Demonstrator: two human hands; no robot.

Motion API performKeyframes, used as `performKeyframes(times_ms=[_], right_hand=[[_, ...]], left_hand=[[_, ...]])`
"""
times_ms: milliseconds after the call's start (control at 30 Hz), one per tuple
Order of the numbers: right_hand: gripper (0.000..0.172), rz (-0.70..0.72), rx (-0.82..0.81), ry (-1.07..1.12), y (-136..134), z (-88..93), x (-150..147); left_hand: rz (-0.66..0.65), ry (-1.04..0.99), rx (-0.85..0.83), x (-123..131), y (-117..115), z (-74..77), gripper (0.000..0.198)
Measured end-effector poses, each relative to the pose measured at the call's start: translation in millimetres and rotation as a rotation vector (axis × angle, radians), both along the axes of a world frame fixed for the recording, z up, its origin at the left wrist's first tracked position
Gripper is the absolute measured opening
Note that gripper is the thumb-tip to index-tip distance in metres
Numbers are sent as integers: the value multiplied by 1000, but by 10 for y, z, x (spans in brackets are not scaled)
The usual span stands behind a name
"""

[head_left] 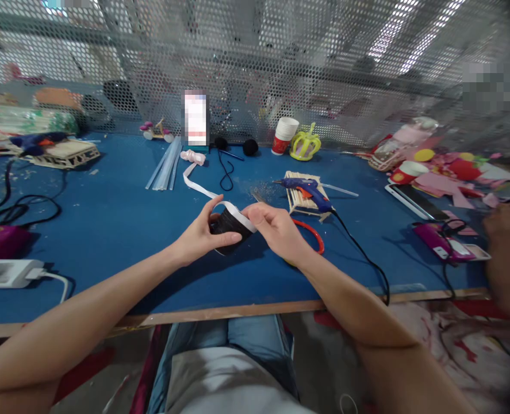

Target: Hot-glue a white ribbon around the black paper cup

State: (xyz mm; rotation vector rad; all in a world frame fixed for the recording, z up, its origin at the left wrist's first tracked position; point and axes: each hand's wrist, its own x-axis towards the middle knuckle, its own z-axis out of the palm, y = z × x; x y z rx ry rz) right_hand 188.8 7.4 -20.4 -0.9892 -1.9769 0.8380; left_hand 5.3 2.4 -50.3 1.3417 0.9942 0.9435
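Observation:
My left hand (207, 233) is wrapped round a black cup-shaped piece (229, 231), held tilted above the blue table. White ribbon (237, 214) runs along the cup's upper rim. My right hand (274, 223) pinches the ribbon at the rim's right side. From the cup, the ribbon trails back to a small bundle (193, 157) on the table. A blue glue gun (309, 191) rests on a stand of light wooden sticks (296, 202), right of my hands. Partly behind my right wrist shows a red-orange ring-shaped handle (313, 233).
Clear glue sticks (165, 167), a lit phone (195, 121), stacked paper cups (284, 135) and a yellow crown-like basket (305, 145) stand toward the back mesh. A black cord (362, 253) crosses to the front edge. Another person's arm (509, 253) is at far right, near a phone (418, 201).

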Motion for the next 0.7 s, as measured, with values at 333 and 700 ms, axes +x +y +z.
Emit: performKeyframes(times_ms=[333,700], right_hand=[[39,-47,-11,-51,23,3,-18],[32,-24,38,36,40,-34,12]], left_hand=[[-12,-57,-98,30,-22,18,89],[-186,-358,-348,4,-20,99,50]])
